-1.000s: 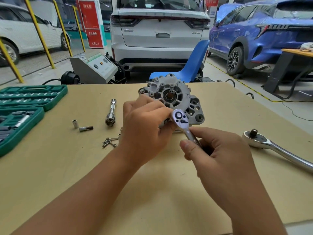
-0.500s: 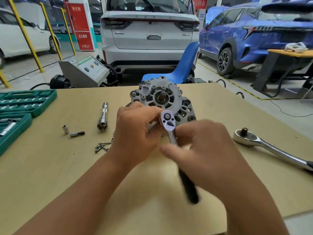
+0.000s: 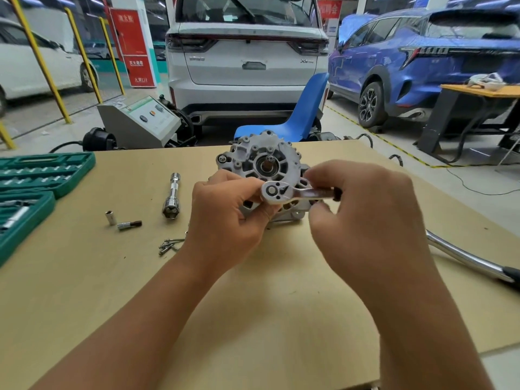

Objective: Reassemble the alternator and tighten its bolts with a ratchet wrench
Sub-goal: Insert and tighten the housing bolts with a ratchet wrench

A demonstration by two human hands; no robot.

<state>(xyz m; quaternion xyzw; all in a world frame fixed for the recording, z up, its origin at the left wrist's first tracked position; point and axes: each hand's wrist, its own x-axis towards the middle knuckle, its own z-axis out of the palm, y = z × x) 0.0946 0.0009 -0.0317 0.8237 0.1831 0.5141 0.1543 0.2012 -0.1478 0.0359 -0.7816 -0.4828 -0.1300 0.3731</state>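
Tan worktop (image 3: 84, 291) in a car workshop, both hands around a small ratchet wrench (image 3: 284, 191) at the alternator (image 3: 259, 159).

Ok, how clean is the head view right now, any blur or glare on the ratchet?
Head view: ratchet wrench head readable, its chrome handle glaring; right hand slightly motion-soft; alternator sharp; wide-angle bending at the edges; even light, soft shadows.
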